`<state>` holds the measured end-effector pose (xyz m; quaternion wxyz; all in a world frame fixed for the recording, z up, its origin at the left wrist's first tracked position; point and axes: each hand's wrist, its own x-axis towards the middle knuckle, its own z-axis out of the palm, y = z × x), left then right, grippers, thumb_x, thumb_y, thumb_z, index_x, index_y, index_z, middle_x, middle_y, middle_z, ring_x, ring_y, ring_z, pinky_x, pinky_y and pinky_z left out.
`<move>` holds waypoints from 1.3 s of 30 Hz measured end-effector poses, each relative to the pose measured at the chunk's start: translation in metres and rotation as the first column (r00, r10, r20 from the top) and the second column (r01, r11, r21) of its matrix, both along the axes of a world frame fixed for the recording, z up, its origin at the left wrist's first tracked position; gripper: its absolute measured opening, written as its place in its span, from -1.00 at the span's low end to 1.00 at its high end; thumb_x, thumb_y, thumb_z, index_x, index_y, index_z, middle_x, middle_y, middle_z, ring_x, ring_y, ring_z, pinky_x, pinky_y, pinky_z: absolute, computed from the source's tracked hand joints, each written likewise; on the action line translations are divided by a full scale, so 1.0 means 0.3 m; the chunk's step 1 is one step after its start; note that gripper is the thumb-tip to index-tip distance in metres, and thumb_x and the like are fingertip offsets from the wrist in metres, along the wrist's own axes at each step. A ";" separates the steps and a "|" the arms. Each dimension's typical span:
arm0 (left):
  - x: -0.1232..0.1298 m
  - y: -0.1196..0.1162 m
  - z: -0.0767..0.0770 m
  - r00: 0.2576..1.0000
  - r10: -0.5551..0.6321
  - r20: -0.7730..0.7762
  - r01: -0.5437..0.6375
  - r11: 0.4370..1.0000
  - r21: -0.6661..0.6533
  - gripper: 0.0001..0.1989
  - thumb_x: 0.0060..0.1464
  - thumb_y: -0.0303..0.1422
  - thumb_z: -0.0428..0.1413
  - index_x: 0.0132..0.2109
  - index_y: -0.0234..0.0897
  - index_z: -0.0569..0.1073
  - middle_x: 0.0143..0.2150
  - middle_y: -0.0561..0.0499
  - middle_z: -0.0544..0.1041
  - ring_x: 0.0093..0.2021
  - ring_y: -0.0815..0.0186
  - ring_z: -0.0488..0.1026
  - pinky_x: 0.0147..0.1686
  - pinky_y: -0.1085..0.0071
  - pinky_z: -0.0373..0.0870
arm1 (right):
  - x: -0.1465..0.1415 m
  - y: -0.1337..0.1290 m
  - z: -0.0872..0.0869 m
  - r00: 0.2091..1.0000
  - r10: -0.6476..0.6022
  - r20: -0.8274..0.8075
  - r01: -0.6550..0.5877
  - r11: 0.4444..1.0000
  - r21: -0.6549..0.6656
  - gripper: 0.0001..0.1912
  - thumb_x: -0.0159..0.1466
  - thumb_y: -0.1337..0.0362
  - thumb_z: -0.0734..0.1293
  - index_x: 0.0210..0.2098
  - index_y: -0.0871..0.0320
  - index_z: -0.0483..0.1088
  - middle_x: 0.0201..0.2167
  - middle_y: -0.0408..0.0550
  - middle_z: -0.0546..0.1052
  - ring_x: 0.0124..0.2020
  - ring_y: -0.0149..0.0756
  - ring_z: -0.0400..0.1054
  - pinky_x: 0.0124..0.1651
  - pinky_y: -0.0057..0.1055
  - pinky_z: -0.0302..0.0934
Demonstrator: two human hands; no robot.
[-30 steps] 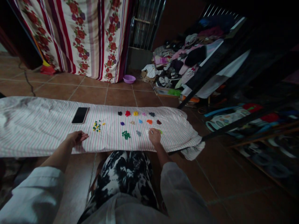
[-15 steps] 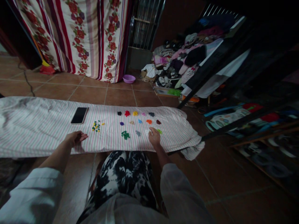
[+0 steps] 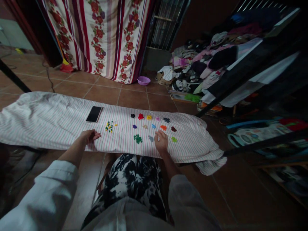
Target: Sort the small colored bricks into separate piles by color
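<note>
My right hand (image 3: pixel 161 141) hovers over the striped cloth (image 3: pixel 122 146) with thumb and fingers pinched together. A pale spot shows by the fingertips; I cannot make out what it is. Close by lie small piles of grey pieces (image 3: pixel 150 138), light blue pieces (image 3: pixel 153 126), orange pieces (image 3: pixel 163 127) and lime green pieces (image 3: pixel 174 139). My left hand (image 3: pixel 90 136) rests low over the cloth, palm turned up, its fingers loosely stretched and apart. Nearest to it is a mixed group of green and yellow pieces (image 3: pixel 109 126). A dark green pile (image 3: pixel 138 139) lies between the hands.
A phone (image 3: pixel 94 114) lies on the cloth behind my left hand. More small piles, including red pieces (image 3: pixel 141 116) and brown pieces (image 3: pixel 173 129), sit toward the back. On the floor beyond are a purple basin (image 3: pixel 143 81) and heaped clothes (image 3: pixel 192 64).
The view has swung left, so the scene sits further right. My right hand has shifted left relative to the piles, uncovering the lime green one. The left hand keeps its pose.
</note>
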<state>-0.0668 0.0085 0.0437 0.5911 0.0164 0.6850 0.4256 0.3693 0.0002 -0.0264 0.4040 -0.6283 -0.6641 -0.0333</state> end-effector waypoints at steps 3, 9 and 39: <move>-0.008 0.004 -0.004 1.000 -0.006 0.000 0.006 1.000 -0.029 -0.86 0.25 -0.48 0.00 -0.17 -0.43 0.45 -0.57 -0.02 0.49 -0.56 0.31 0.49 -0.47 0.52 0.46 | -0.060 0.012 0.012 0.999 0.040 -0.009 -0.040 0.999 -0.008 -0.70 0.25 0.26 0.17 -0.19 0.17 0.51 -0.04 0.15 0.49 0.02 -0.11 0.31 0.13 -0.10 0.23; -0.015 0.011 -0.011 1.000 -0.002 -0.001 0.002 1.000 -0.025 -0.86 0.25 -0.48 -0.01 -0.18 -0.44 0.44 -0.56 -0.04 0.51 -0.57 0.29 0.49 -0.50 0.49 0.46 | -0.228 0.032 0.051 0.979 0.202 -0.002 -0.202 0.979 -0.019 -0.70 0.29 0.29 0.16 -0.20 0.14 0.53 -0.06 0.10 0.51 0.01 -0.14 0.32 0.16 -0.12 0.22; -0.037 0.031 -0.038 0.998 -0.044 -0.054 0.046 0.998 0.030 -0.85 0.21 -0.48 -0.01 -0.31 -0.42 0.40 -0.58 -0.14 0.50 -0.61 0.26 0.49 -0.56 0.47 0.46 | -0.932 0.221 0.114 0.810 0.578 0.101 -0.504 0.774 -0.385 -0.78 0.31 0.30 0.24 -0.19 0.06 0.53 -0.15 0.00 0.48 0.00 -0.15 0.19 0.13 -0.18 0.13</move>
